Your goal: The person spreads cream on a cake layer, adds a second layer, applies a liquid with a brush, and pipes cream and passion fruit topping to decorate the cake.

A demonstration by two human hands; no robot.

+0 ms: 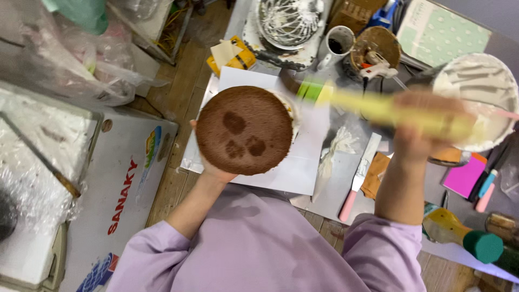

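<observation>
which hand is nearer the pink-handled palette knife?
Right. The right hand is raised just up and right of the pink-handled palette knife, gripping a blurred yellow-green tool. The left hand supports the brown cake, further off on the knife's other side.

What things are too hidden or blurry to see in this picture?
- Head view: the yellow tool in the right hand is smeared by motion blur.
- The left hand is mostly hidden under the round brown cake.
- The cream bowl is cut off by the right edge.
</observation>
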